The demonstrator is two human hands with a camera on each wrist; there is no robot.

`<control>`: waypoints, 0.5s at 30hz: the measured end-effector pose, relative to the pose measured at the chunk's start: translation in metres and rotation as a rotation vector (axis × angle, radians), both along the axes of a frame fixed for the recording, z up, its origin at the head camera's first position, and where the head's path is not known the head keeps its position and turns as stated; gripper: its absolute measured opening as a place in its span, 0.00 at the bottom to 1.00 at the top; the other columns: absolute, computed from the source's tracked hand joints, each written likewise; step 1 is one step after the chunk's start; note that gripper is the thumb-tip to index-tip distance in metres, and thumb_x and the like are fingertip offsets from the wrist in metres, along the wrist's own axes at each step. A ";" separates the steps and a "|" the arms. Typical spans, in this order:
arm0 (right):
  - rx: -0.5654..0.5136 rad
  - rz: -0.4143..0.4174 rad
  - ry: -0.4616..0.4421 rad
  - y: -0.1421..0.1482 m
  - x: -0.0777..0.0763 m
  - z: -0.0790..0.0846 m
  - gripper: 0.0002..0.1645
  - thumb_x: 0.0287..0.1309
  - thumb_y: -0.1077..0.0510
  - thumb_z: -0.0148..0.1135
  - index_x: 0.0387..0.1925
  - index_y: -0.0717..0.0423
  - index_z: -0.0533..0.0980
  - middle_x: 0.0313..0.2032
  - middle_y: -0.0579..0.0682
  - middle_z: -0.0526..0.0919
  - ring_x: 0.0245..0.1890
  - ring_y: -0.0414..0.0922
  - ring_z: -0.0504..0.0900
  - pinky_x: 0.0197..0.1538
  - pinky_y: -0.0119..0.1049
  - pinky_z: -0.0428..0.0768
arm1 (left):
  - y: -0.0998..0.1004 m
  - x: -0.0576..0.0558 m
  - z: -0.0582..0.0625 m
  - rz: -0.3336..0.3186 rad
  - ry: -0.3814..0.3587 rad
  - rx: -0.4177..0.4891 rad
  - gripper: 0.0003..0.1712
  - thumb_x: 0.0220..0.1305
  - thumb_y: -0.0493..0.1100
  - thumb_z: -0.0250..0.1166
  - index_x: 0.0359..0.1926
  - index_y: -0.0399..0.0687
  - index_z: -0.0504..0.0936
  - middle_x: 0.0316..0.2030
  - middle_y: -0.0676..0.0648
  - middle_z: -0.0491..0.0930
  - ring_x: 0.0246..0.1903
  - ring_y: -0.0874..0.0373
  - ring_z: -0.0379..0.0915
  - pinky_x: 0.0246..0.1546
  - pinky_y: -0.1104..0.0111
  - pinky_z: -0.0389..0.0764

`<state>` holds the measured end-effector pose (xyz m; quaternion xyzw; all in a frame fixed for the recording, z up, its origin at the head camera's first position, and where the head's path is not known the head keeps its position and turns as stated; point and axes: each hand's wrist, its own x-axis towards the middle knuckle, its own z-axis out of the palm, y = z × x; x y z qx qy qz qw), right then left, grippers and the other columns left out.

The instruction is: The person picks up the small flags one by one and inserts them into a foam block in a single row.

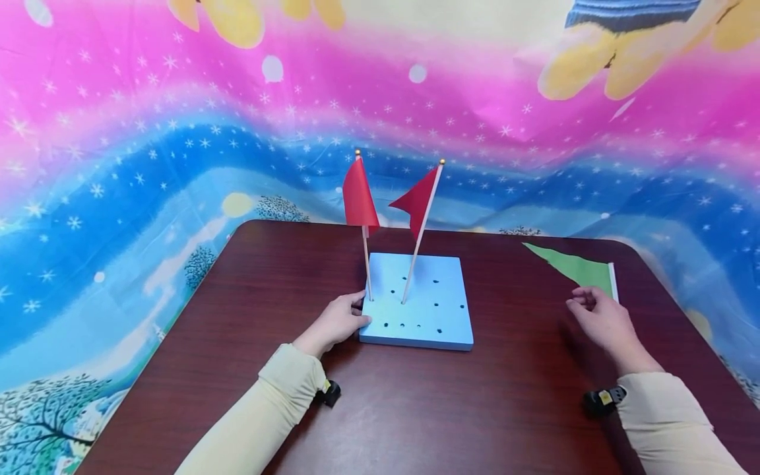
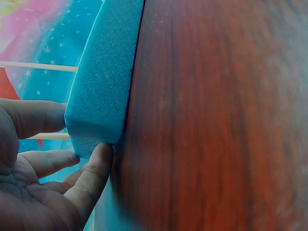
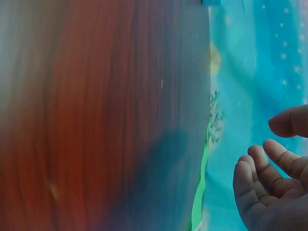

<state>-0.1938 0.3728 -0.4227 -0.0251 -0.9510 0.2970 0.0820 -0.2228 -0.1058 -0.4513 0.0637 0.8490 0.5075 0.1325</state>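
Note:
My left hand point(image 1: 337, 320) holds the left edge of a light blue square board point(image 1: 449, 267) with several holes, lying flat on the table. In the left wrist view, the thumb lies on the top face and the fingertips point(image 2: 101, 156) press the side near a corner of the board point(image 2: 102, 72). Two red flags stand in its holes: one point(image 1: 359, 198) upright at the left, the other point(image 1: 423, 198) leaning right. Over at the right, my right hand point(image 1: 605, 323) hovers beside a green triangular flag point(image 1: 582, 269), its loosely bent fingers holding nothing and partly overlapping it.
A dark brown wooden table point(image 1: 249, 290) bears everything. Behind it hangs a colourful printed cloth point(image 1: 510, 125). The green flag's white stick point(image 1: 613, 280) lies near the table's right edge, its lower end hidden by the right hand.

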 end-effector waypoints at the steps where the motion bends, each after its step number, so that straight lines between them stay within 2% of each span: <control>1: 0.009 -0.010 0.001 0.004 0.000 0.000 0.23 0.75 0.57 0.53 0.57 0.75 0.71 0.49 0.72 0.78 0.50 0.68 0.77 0.45 0.50 0.73 | 0.000 0.000 0.000 0.000 -0.001 -0.001 0.39 0.67 0.32 0.66 0.77 0.36 0.64 0.63 0.35 0.75 0.54 0.47 0.78 0.46 0.61 0.83; 5: 0.036 -0.057 -0.003 0.019 0.003 0.001 0.23 0.74 0.56 0.54 0.57 0.75 0.71 0.47 0.72 0.79 0.48 0.67 0.77 0.44 0.49 0.73 | 0.001 0.000 -0.001 -0.005 0.003 -0.004 0.39 0.67 0.32 0.66 0.77 0.35 0.64 0.62 0.35 0.75 0.53 0.47 0.78 0.45 0.61 0.83; 12: 0.084 -0.144 -0.038 0.045 0.011 0.005 0.26 0.70 0.56 0.53 0.55 0.78 0.70 0.45 0.74 0.79 0.46 0.70 0.76 0.44 0.54 0.73 | 0.004 0.001 -0.002 -0.005 -0.009 -0.005 0.39 0.68 0.31 0.66 0.77 0.36 0.64 0.62 0.35 0.75 0.53 0.48 0.78 0.44 0.62 0.83; 15: 0.097 -0.163 -0.068 0.054 0.013 0.005 0.26 0.69 0.55 0.54 0.53 0.78 0.71 0.44 0.73 0.79 0.45 0.68 0.76 0.41 0.50 0.72 | 0.004 0.002 -0.001 0.001 -0.010 -0.013 0.39 0.68 0.31 0.66 0.77 0.36 0.64 0.63 0.35 0.75 0.53 0.47 0.78 0.45 0.61 0.83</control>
